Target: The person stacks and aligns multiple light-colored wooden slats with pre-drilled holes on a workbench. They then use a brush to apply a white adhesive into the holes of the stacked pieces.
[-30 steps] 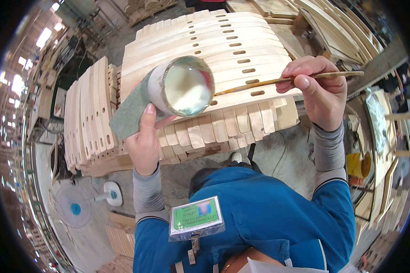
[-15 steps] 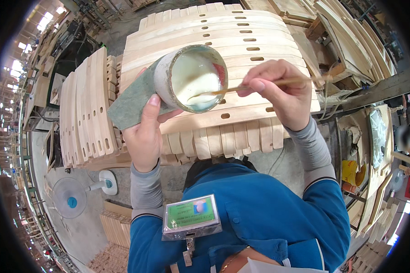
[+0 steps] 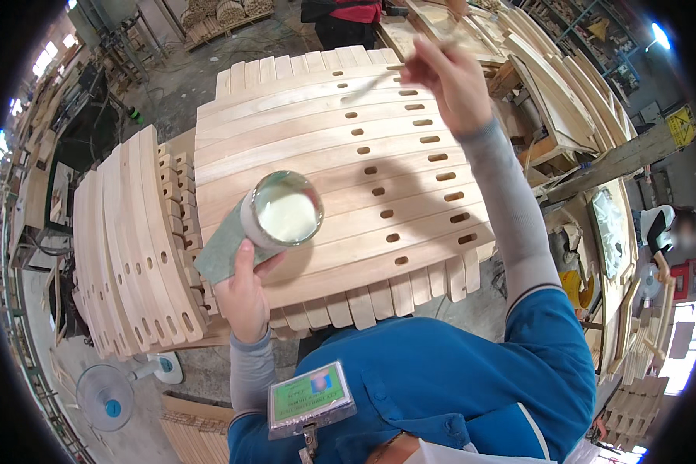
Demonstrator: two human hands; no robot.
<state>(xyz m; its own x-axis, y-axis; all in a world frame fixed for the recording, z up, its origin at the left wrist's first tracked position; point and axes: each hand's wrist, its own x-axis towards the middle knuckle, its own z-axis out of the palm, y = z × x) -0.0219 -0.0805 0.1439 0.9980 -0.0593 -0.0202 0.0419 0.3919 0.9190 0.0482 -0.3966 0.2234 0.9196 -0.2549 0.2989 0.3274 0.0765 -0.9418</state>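
My left hand (image 3: 243,305) grips a round cup (image 3: 250,223) of white, glue-like liquid (image 3: 288,210), tilted toward me, along with a flat grey-green piece (image 3: 223,246) against the cup's side. Its thumb shows in front; part of the fingers is hidden. My right hand (image 3: 458,87), somewhat blurred, is closed on a thin stick (image 3: 370,87) that reaches left over the far rows of the wooden slats (image 3: 286,158). These pale slats lie side by side under both hands, with oval slots toward their right ends. Whether the stick's tip touches the wood, I cannot tell.
Another stack of slotted slats (image 3: 124,255) stands at left, near a white fan (image 3: 104,398). To the right are a wooden beam (image 3: 611,166), a yellow container (image 3: 572,286) and stacked boards (image 3: 572,100). A person in red and black (image 3: 352,19) is at the far edge.
My right hand has lifted the stick out of the cup and carried it far forward over the slats. The cup in my left hand appears lower in view. The view has shifted forward.
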